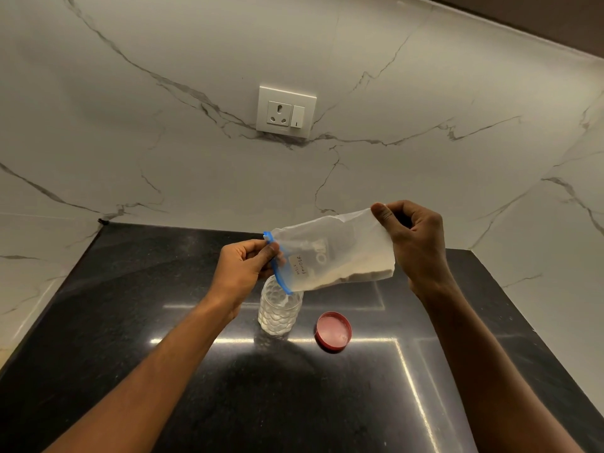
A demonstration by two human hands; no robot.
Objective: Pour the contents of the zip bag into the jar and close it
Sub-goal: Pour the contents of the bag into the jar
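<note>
Now zip bag [333,253] w/ pale powder tipped over part-filled jar [280,310].

left hand [243,261]: fingers pinched, forearm extended | right hand [415,238]: fingers pinched, raised higher

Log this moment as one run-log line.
step: pouring | left hand: grips bag's blue zip end | right hand: lifts bag bottom | jar: open, under bag mouth | lid: on counter
</note>
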